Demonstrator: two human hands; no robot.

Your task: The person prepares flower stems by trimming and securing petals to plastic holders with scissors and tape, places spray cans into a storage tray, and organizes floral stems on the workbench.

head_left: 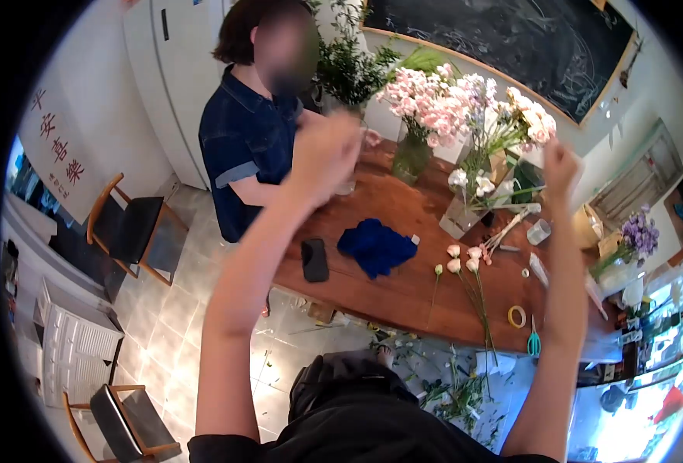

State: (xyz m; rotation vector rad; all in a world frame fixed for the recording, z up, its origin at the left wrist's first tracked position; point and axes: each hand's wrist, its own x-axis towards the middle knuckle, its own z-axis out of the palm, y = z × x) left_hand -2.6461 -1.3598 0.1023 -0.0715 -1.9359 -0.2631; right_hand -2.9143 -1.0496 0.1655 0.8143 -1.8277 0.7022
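Observation:
Both of my arms are raised over the wooden table. My left hand (pixel 332 150) is up in front of the other person's body, smeared by motion, so its fingers cannot be made out. On the right, my right hand (pixel 563 168) is curled into a fist beside the vases, and nothing shows in it. Beneath my hands lie a dark blue cloth (pixel 377 247), a black phone (pixel 315 259) and several cut pale roses (pixel 465 261) with long stems. Pink flowers (pixel 432 104) fill a glass vase, and white flowers (pixel 472 183) stand in a clear container close by.
A person in a denim shirt (pixel 237 131) stands across the wooden table (pixel 357 297). Turquoise scissors (pixel 533 339) and a tape roll (pixel 516 316) lie near the right edge. Cut greenery (pixel 457 390) litters the floor. Chairs (pixel 134 228) stand at left.

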